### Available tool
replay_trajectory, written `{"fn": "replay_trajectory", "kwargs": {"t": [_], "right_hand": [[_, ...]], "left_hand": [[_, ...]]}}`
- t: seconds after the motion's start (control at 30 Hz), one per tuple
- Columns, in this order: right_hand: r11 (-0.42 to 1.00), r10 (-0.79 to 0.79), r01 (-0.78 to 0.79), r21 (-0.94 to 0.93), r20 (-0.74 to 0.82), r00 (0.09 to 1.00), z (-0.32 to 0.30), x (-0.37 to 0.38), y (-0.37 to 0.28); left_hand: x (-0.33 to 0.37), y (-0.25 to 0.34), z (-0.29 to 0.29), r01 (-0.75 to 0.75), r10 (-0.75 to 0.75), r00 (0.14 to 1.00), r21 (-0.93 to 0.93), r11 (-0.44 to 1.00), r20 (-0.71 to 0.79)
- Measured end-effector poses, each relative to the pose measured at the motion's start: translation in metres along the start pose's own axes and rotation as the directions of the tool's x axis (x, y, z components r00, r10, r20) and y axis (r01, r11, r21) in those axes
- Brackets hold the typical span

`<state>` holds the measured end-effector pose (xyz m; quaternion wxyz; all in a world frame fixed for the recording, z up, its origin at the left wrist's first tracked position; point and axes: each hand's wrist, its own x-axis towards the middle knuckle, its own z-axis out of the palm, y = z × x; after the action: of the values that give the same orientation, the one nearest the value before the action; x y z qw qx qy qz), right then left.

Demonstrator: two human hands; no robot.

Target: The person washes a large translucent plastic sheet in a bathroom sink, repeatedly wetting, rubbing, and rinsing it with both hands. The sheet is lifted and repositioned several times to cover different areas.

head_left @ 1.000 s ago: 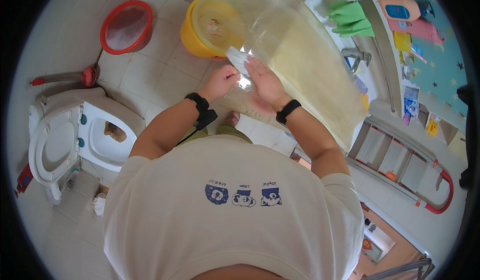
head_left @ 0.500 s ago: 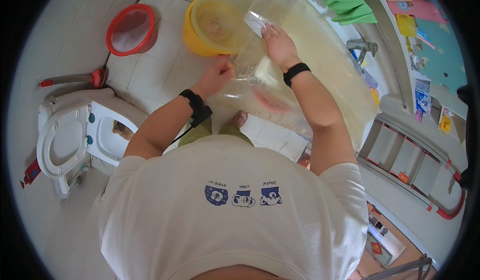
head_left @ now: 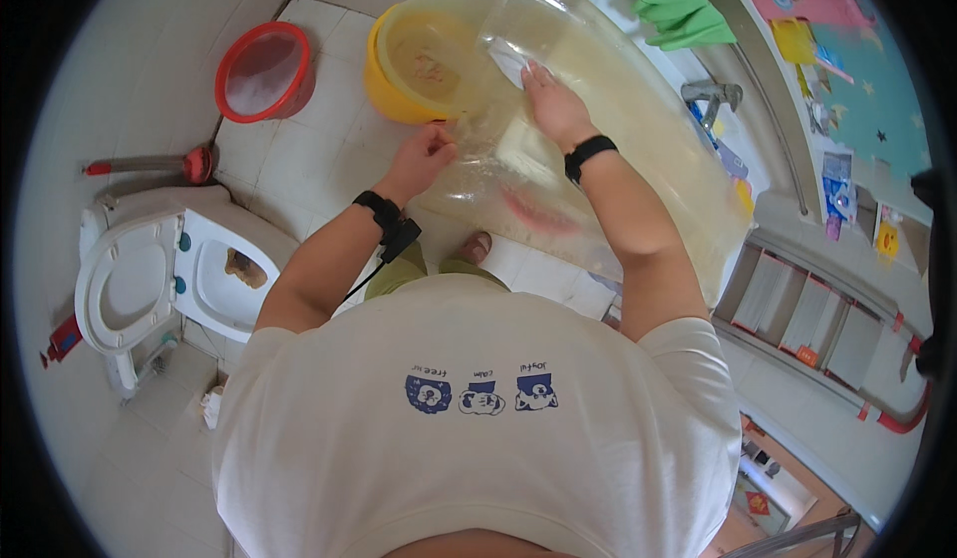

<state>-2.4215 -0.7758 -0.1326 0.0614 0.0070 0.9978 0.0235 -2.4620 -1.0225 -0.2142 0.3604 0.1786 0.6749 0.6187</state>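
A large see-through, yellowish plastic sheet (head_left: 648, 149) hangs in front of me, slanting across to the right over part of the sink. Its left edge is pinched in my closed left hand (head_left: 421, 162). With fingers stretched out, my right hand (head_left: 558, 107) presses a white cloth (head_left: 505, 60) against the upper part of the sheet; the palm hides some of the cloth. Below that hand, a reddish patch (head_left: 538, 211) shows blurred through the plastic. Beyond my left hand, a yellow basin (head_left: 384, 84) stands on the floor, partly behind the sheet.
A red-rimmed bucket (head_left: 309, 74) stands at the far left, with a red plunger (head_left: 197, 164) and an open toilet (head_left: 214, 279) nearer. On the right are green gloves (head_left: 683, 9), a faucet (head_left: 713, 91), a shelf of bottles, and a folded stepladder (head_left: 797, 309).
My right hand and the cloth have shifted slightly down the sheet. The left hand keeps its pinch, a little lower and farther left. The whole view has tilted slightly.
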Motion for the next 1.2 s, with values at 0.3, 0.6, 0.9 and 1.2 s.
{"fn": "replay_trajectory", "kwargs": {"t": [0.3, 0.6, 0.9, 1.2], "right_hand": [[0.858, 0.481, -0.496, 0.134, 0.128, 0.867, 0.034, -0.195, 0.018], [0.587, 0.783, -0.773, 0.241, 0.073, 0.617, 0.074, -0.362, 0.083], [0.562, 0.820, -0.785, 0.261, -0.058, 0.569, 0.098, -0.477, 0.164], [0.488, 0.872, -0.853, 0.187, -0.061, 0.486, 0.121, -0.568, 0.270]], "left_hand": [[0.008, -0.017, -0.009, 0.010, -0.007, 1.000, 0.190, 0.982, -0.013], [-0.001, 0.009, 0.013, -0.187, 0.375, 0.913, 0.652, 0.735, -0.161], [-0.064, 0.056, 0.241, -0.706, 0.129, 0.706, 0.708, 0.038, 0.697], [-0.073, 0.056, 0.311, -0.492, -0.010, 0.870, 0.865, -0.098, 0.493]]}}
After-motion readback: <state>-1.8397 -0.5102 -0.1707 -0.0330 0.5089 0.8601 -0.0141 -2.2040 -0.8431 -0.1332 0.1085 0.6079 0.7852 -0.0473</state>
